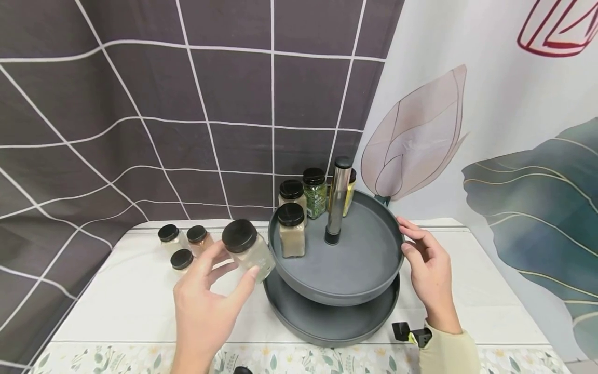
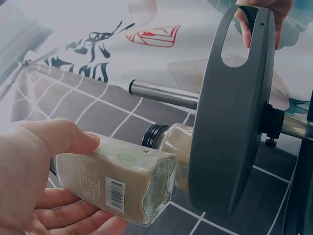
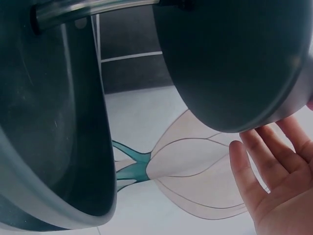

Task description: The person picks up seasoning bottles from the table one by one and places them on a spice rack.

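Note:
My left hand [image 1: 210,306] pinches a square glass spice jar [image 1: 256,255] by its sides, tilted, just left of the upper grey tray. Its black lid shows in the head view; in the left wrist view the jar [image 2: 93,176] shows pale beige powder and a barcode. At the right side of the two-tier round rack [image 1: 355,270], the fingers of my right hand [image 1: 431,267] touch the upper tray's rim, looking mostly straight in the right wrist view. On the upper tray stand a beige-powder jar [image 1: 293,241], another pale jar [image 1: 292,191], a green-herb jar [image 1: 315,200] and a yellow jar [image 1: 350,195].
A metal post [image 1: 338,202] with a black cap rises from the upper tray. The lower tray [image 1: 334,327] sits beneath. Three smaller black-lidded jars stand on the white tabletop at left, one with reddish-brown contents [image 1: 200,241]. A dark grid-patterned curtain [image 1: 224,93] hangs behind.

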